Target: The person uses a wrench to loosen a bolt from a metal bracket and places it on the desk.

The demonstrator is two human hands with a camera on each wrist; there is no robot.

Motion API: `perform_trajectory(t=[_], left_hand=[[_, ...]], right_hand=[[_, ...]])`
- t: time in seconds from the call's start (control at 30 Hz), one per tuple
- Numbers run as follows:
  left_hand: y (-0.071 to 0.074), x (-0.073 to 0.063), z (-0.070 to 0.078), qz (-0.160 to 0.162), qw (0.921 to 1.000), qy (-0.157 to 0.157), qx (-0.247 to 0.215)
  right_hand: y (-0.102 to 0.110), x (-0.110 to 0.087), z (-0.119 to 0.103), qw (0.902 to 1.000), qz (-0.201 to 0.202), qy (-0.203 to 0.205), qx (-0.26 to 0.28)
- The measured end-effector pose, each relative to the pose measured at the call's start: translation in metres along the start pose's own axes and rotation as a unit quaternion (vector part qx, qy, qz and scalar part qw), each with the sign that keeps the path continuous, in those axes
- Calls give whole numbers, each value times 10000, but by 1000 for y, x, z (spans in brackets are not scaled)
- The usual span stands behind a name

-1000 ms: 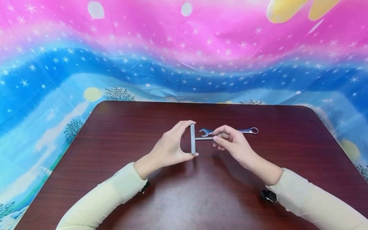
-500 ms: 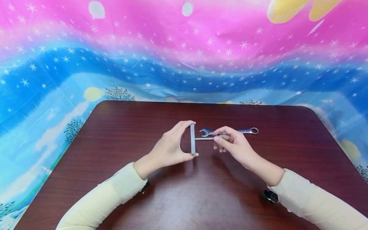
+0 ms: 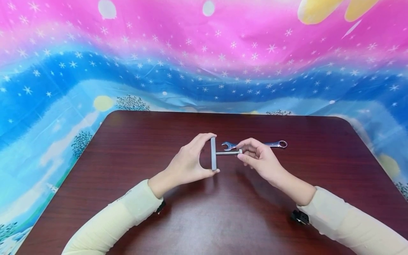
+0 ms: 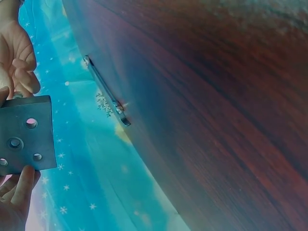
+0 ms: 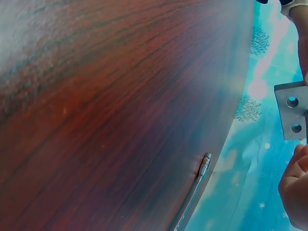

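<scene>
My left hand (image 3: 188,161) grips a grey metal plate (image 3: 213,154) by two opposite edges, thumb below and fingers above. The plate stands on edge, raised over the table. In the left wrist view the plate (image 4: 29,134) shows several round holes, with something seated in the middle one. A long bolt (image 3: 227,153) sticks out of the plate to the right. At its hex head (image 3: 240,151) is my right hand (image 3: 261,157), thumb and curled fingers around it. Behind the right fingers lies a combination wrench (image 3: 277,145), its middle hidden in the head view.
The dark red-brown wooden table (image 3: 197,219) has rounded far corners. A patterned pink and blue cloth (image 3: 191,53) hangs behind it. In the right wrist view, the wrench (image 5: 192,192) lies near the table's far edge.
My right fingers have shifted slightly on the bolt, so its hex head now shows where it was covered before. The left hand, the plate and the wrench stay in place.
</scene>
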State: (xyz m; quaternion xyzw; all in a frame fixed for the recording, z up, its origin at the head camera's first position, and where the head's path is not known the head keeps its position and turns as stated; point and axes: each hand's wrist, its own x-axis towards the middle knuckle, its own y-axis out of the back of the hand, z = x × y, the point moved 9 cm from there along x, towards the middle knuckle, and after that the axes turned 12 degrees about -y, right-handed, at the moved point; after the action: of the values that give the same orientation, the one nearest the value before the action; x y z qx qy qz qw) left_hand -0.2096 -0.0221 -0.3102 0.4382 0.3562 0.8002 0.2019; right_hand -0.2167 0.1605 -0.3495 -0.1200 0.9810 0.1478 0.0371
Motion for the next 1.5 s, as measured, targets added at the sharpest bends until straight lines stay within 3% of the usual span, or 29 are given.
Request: perform_trajectory(t=[0.23,0.63,0.9,1.07,1.33,1.5], left_hand=[[-4,0,-2,-70,9999,40,-104],[-4,0,-2,-68,9999,32,-86],[-5,0,-3,-87,9998,79,-129],[-5,0,-3,-94,9998,86,-122],[-6,1,-2,-84,9999,85,-106],[-4,1,-3,-44,9999,99,-83]], right_hand=[[1,3,4,9995,-210,-170,140],[0,3,2,9999,22,-131,-12],[-3,5,9,9988,-313,-273,255],[-3,5,7,9991,-218,-192,310],[2,1,4,9997,181,-93,-150],[-2,3,4,9996,-101,-275,-49]])
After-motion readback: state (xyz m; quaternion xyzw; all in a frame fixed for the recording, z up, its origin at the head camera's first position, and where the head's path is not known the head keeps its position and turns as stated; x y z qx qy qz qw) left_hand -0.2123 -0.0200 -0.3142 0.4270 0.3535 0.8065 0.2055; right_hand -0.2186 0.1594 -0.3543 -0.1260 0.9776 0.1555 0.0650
